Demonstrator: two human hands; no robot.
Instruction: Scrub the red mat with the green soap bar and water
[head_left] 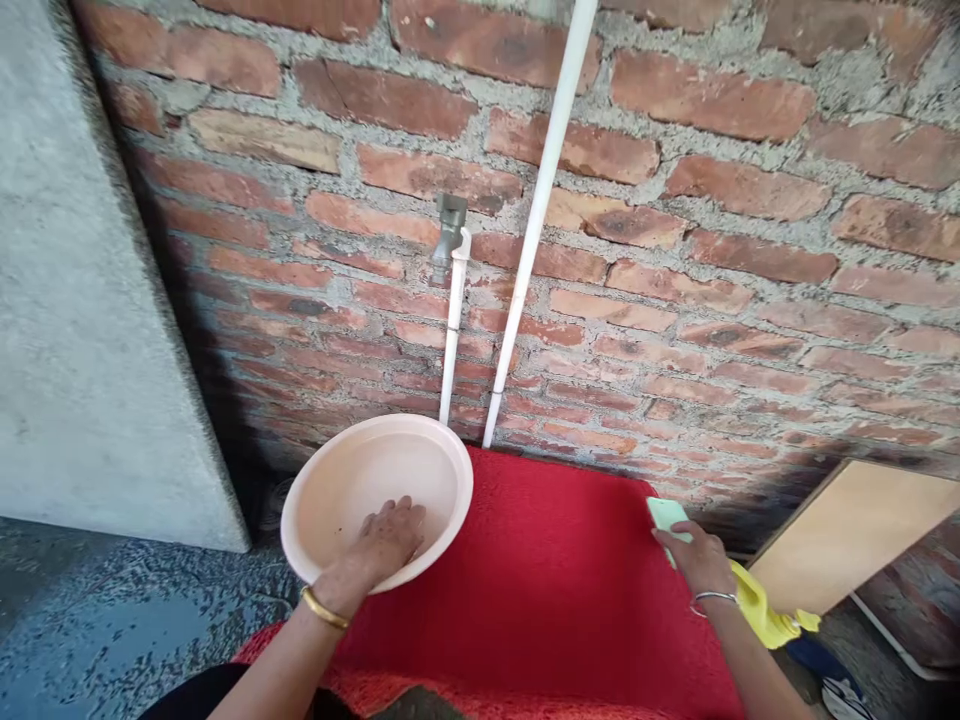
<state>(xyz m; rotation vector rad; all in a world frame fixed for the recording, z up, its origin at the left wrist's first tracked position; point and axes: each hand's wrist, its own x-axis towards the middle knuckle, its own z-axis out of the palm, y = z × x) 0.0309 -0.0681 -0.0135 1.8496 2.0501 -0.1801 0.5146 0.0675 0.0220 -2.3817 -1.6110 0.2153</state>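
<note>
A pale pink plastic basin (300, 480) sits at the left end of a table covered with a red cloth (555, 570). Inside it, my left hand (391, 535) reaches down with fingers extended and seems to hold nothing; whether it touches the bottom is unclear. At the cloth's far right corner, my right hand (697, 558) grips a light green rectangular block that looks like a bar of soap (666, 514). A bright yellow cloth (765, 610) shows beside my right wrist, at the table's right edge.
Behind the table rises a brick wall (712, 190) with a grey tap (450, 235) and two white pipes (534, 220). A grey concrete slab (97, 300) stands left, above wet floor (142, 620). A wooden board (855, 530) leans at right, near a shoe (844, 698).
</note>
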